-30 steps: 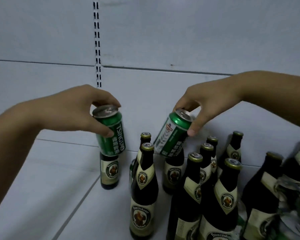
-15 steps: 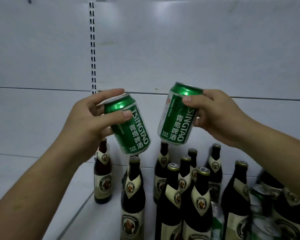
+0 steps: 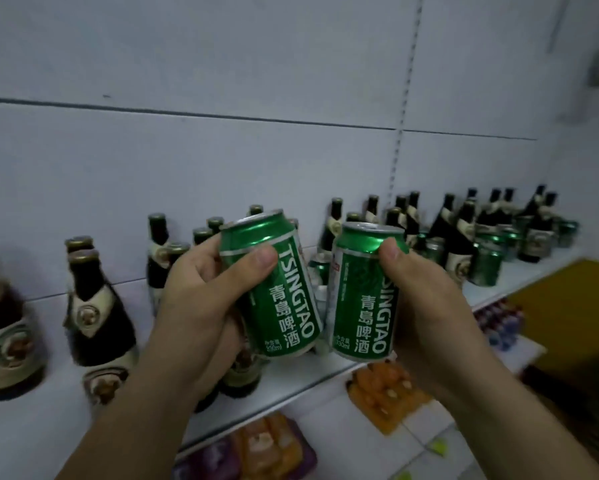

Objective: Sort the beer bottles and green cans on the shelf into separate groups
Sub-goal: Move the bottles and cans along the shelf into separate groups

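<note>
Head camera: the left hand (image 3: pixel 201 306) grasped the left Tsingtao can (image 3: pixel 277 296), with the thumb laid across the front of the can below its rim and the fingers wrapped behind it. This can was held in the air and tilted, its top leaning to the left. The right hand (image 3: pixel 426 306) grasped the right Tsingtao can (image 3: pixel 360 299), with the thumb pressed on the shoulder near the rim. This can stood nearly upright. The two cans were side by side between the hands, their bases close together with a narrow gap showing. Both were held above the front part of the white shelf (image 3: pixel 48 427).

Dark beer bottles (image 3: pixel 97 306) with cream labels stood on the shelf to the left of the left hand, and others stood behind and below that hand. Beyond the right hand, toward the far end of the shelf, more bottles stood mixed with green cans (image 3: pixel 486 268). Below the right hand, on a lower level, lay orange packets (image 3: pixel 384 393); blur obscured their detail.
</note>
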Action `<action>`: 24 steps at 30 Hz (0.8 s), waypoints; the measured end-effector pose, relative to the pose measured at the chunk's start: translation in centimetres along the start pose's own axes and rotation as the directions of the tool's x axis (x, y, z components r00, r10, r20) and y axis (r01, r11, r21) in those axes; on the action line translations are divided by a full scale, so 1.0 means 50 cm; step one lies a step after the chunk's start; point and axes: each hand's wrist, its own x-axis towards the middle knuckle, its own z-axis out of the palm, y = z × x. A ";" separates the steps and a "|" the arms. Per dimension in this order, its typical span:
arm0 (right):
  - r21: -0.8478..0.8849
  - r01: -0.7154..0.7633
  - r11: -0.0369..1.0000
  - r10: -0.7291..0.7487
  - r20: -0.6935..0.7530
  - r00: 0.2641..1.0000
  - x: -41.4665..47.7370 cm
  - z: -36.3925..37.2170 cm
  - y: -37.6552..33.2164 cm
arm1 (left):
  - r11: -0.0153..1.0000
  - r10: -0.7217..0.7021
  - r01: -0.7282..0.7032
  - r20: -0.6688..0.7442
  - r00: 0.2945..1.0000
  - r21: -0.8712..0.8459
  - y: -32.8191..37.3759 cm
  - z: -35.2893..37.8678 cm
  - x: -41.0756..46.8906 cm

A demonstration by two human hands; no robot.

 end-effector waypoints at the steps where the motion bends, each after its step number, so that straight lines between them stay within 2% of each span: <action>1: 0.009 -0.021 1.000 0.021 -0.053 0.998 -0.022 -0.027 0.002 | 0.999 -0.036 0.036 0.005 0.999 -0.021 -0.027 0.019 -0.001; 5: 0.026 -0.064 0.998 0.069 -0.249 0.966 -0.099 -0.137 -0.009 | 0.985 -0.151 0.157 0.078 0.986 -0.076 -0.125 0.112 -0.006; 11: 0.003 -0.032 0.999 0.030 -0.449 0.893 -0.171 -0.318 -0.038 | 0.951 -0.263 0.292 0.227 0.938 -0.104 -0.271 0.290 0.000; 15: -0.016 -0.009 1.000 0.000 -0.514 0.858 -0.198 -0.467 -0.056 | 0.923 -0.300 0.358 0.321 0.898 -0.140 -0.370 0.423 0.016; 20: -0.091 0.000 0.996 -0.053 -0.588 0.807 -0.230 -0.643 -0.066 | 0.877 -0.346 0.438 0.373 0.861 -0.198 -0.491 0.581 0.029; 24: -0.128 -0.005 0.992 -0.076 -0.619 0.781 -0.245 -0.763 -0.068 | 0.877 -0.357 0.449 0.394 0.847 -0.169 -0.581 0.691 0.044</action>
